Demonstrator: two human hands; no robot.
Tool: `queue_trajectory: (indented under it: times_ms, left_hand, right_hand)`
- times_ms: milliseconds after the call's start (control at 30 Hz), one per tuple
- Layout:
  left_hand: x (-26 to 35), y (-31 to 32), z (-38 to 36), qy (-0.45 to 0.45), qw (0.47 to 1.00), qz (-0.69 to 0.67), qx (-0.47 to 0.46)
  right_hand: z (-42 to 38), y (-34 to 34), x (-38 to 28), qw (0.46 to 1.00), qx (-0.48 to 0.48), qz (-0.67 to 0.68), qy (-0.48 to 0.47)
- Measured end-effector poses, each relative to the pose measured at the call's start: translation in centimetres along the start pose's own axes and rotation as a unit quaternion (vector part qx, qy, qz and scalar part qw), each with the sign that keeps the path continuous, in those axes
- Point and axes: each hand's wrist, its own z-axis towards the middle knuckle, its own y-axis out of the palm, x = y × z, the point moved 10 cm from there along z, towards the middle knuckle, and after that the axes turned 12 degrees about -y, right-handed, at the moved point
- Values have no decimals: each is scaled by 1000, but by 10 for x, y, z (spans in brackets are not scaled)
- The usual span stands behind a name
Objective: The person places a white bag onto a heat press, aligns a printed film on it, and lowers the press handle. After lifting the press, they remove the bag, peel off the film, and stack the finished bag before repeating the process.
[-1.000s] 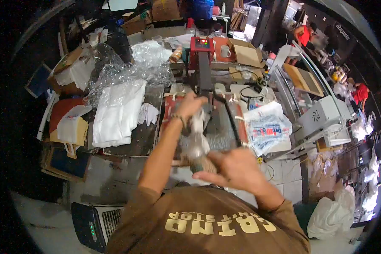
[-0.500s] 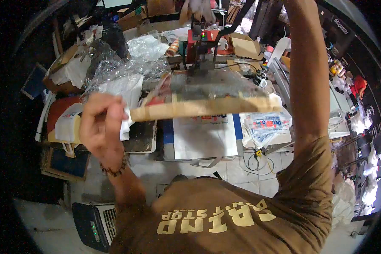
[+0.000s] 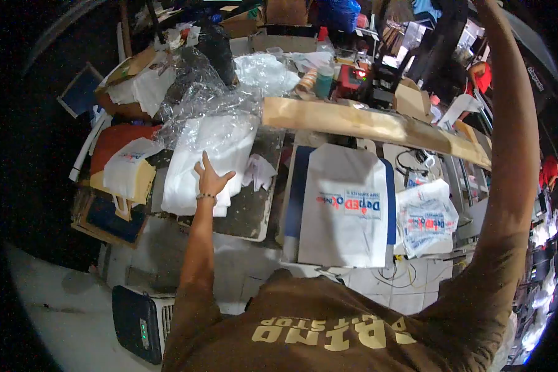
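Note:
My left hand (image 3: pixel 213 180) is open, its fingers spread over a stack of white bags (image 3: pixel 186 164); it holds nothing, and whether it touches the stack I cannot tell. My right arm reaches up past the top edge, so my right hand is out of view. A wooden-edged frame (image 3: pixel 378 124) is raised and slants across the view beside that arm. Below it a white bag (image 3: pixel 338 217) with red and blue print lies flat on a blue-edged board (image 3: pixel 390 201).
Printed bags (image 3: pixel 425 217) lie on the right. Clear plastic wrap (image 3: pixel 192 96) covers the back left, near a cardboard box (image 3: pixel 115 93). A printed bag (image 3: pixel 127 164) rests at the left. Further back stand a teal container (image 3: pixel 323 81) and a red device (image 3: pixel 350 80).
My left hand has left the frame's end and opened over the white stack. The frame is raised away, uncovering the printed bag. The view has shifted.

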Motion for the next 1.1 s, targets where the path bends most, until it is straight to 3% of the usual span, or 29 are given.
queue_trajectory:
  times_ms: [33, 67, 133, 167, 200, 267, 300, 367, 400, 433, 467, 500, 533, 600, 633, 667, 733, 767, 833, 867, 900, 1000, 1067, 1100]
  left_hand:
    - [6, -10, 13, -69, 998, 15, 6]
    - [21, -17, 28, -66, 998, 9, 10]
    - [31, 2, 55, -126, 987, 30, -96]
    - [27, 12, 72, -149, 983, 9, -103]
    - [7, 43, 113, -98, 994, 12, -43]
    - [-30, 100, 185, 2, 995, 38, 89]
    - [19, 53, 189, 30, 984, -55, 167]
    - [117, -61, 178, 78, 935, -208, 278]
    - [148, -88, 179, 97, 906, -269, 311]
    - [176, -94, 190, 138, 907, -270, 294]
    - [196, -87, 204, 179, 905, -271, 274]
    - [200, -35, 254, 201, 936, -222, 185]
    - [205, 14, 288, 223, 955, -170, 101]
    - [236, 32, 271, 259, 959, -114, 25]
    - [252, 41, 259, 284, 957, -52, -36]
    - [264, 34, 245, 289, 955, -55, -39]
    - [278, -5, 205, 290, 944, -155, 34]
    - [277, -20, 177, 305, 930, -193, 69]
    - [206, 55, 174, 253, 925, -275, 67]
    - [205, 33, 130, 140, 978, -155, 20]
    - [162, 81, 122, 149, 977, -153, 18]
    - [87, 183, 69, -67, 974, -80, -200]
    - [108, 169, 41, -19, 985, -54, -163]
    - [125, 151, 32, -52, 983, -3, -175]
  right_hand:
    - [-1, 6, -23, 983, -5, -124, -135]
    - [3, 8, -23, 982, -3, -131, -136]
    - [-3, 12, 19, 989, -22, 110, 100]
    - [-4, -10, -4, 979, -18, 159, 130]
    - [-8, -37, -29, 965, -15, 206, 160]
    - [-67, -51, 11, 849, 7, 450, 276]
    - [-88, -78, 10, 856, 6, 438, 275]
    - [-146, -165, -7, 940, -60, 175, 285]
    - [-151, -208, -77, 972, -216, 89, 1]
    - [-196, -230, -105, 939, -159, 292, 90]
    - [-246, -233, -130, 855, -91, 476, 183]
    - [-255, -209, -180, 728, -196, 614, 235]
    - [-318, -172, -236, 556, -441, 673, 211]
    - [-391, -115, -311, 503, -567, 549, 353]
    - [-424, -86, -337, 598, -468, 531, 375]
    - [-451, -61, -365, 638, -457, 496, 371]
    - [-467, -31, -407, 781, -433, 330, 306]
    - [-474, -24, -429, 779, -435, 331, 307]
    - [-484, -14, -453, 777, -470, 300, 293]
    - [-484, -13, -454, 778, -466, 304, 290]
    - [-486, -14, -455, 773, -476, 304, 288]
    - [-487, -12, -453, 775, -478, 302, 282]
    - [-484, -9, -449, 782, -468, 303, 279]
    - [-487, -9, -441, 758, -462, 345, 305]
